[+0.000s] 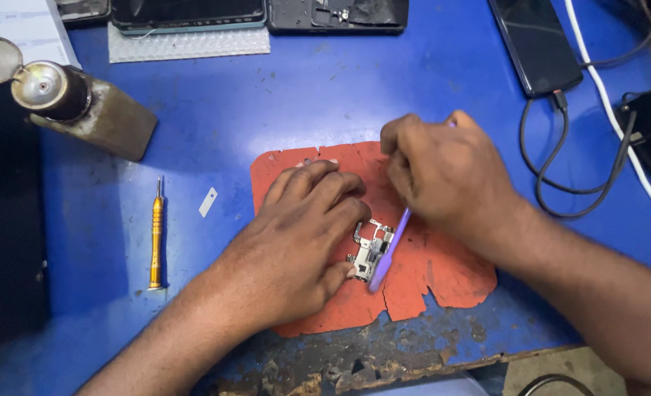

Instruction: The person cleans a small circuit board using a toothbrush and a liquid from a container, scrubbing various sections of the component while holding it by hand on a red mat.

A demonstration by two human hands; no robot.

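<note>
On the torn orange mat (443,275) near the front edge of the blue table (267,103) sits a tiny silvery metal part (370,251), kinda bracket-shaped with little cutouts and shiny edges. It's small enough that I can't really make out what it is. Its long side runs from near-left up to far-right, roughly in line with the purple tool (388,249) lying across it. That tool slants the same way, rounded tip down toward the table's front edge, top end disappearing into the right hand (443,172), which is curled tight around it. Left hand (307,235) is pinning the part down, thumb and fingertips pressed against its left side, so that edge is covered up. Off to the left there's a yellow screwdriver (156,235), pointing straight away, and a brass-topped bottle (83,103).
</note>
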